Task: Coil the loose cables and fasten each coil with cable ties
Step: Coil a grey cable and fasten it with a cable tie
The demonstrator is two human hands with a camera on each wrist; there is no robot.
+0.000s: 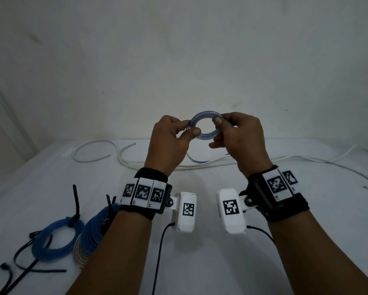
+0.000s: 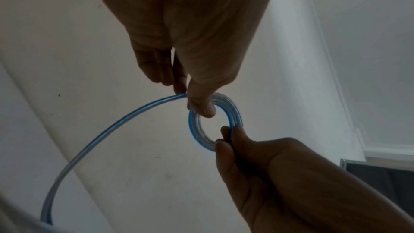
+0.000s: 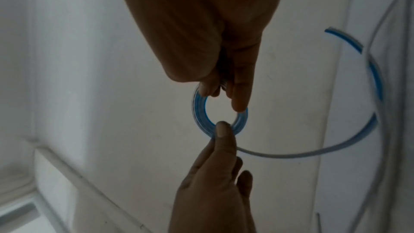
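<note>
Fingers of the left hand and of the right hand pinch opposite sides of a small coil of clear, blue-striped cable, held in the air above the far middle of the desk. Left thumb and forefinger clamp the left rim; right thumb and fingers clamp the right rim. A free tail leaves the coil at the left hand's pinch and hangs down toward the desk.

Handling, as judged: the cable looks light, smooth and springy, so the turns are likely to spring open if either pinch loosens. Best hold is across all turns at once, at the rim, with the tail fed in by the other hand; the glossy jacket may slip.

Count: one coil in hand. Two blue coils lie at the near left of the desk, each with a black tie standing up from it. Loose black ties, number unclear, lie at the near left corner. White cables, at least two, trail along the far edge.
</note>
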